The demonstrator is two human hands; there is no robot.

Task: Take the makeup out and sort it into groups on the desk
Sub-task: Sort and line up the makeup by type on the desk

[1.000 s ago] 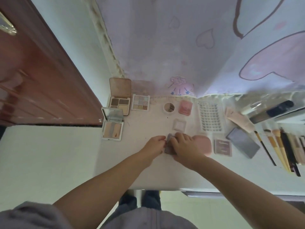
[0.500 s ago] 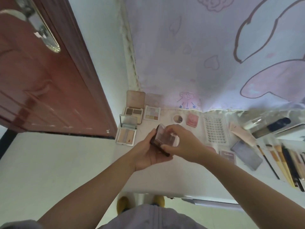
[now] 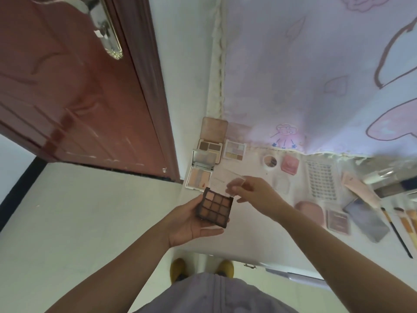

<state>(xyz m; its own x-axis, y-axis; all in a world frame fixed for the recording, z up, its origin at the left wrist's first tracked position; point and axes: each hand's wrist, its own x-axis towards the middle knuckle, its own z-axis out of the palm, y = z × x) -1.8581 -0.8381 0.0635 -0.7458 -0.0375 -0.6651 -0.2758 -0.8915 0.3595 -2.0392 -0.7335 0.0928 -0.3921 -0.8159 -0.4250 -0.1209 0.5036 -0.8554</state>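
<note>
My left hand (image 3: 190, 223) holds a dark brown eyeshadow palette (image 3: 214, 207) with several brown pans, lifted above the desk's (image 3: 255, 236) left front part. My right hand (image 3: 255, 193) pinches the palette's clear lid (image 3: 229, 180), swung open and up. On the desk behind lie three open palettes: a tan one (image 3: 211, 145), a white one with a mirror (image 3: 200, 175) and a pastel one (image 3: 234, 150). Further right sit a small round pot (image 3: 270, 161), a pink compact (image 3: 289, 164), a lash tray (image 3: 321, 180) and a pink puff (image 3: 310, 210).
A brown door (image 3: 74, 91) stands at the left beside the desk. A pink printed curtain (image 3: 316, 71) hangs behind it. A small pink box (image 3: 338, 222), a grey case (image 3: 366, 219), a tube (image 3: 358, 190) and brushes (image 3: 404, 222) crowd the desk's right side.
Both hands lifted the brown palette off the desk and toward me. The right hand opened its clear lid, showing the pans. The view tilted upward.
</note>
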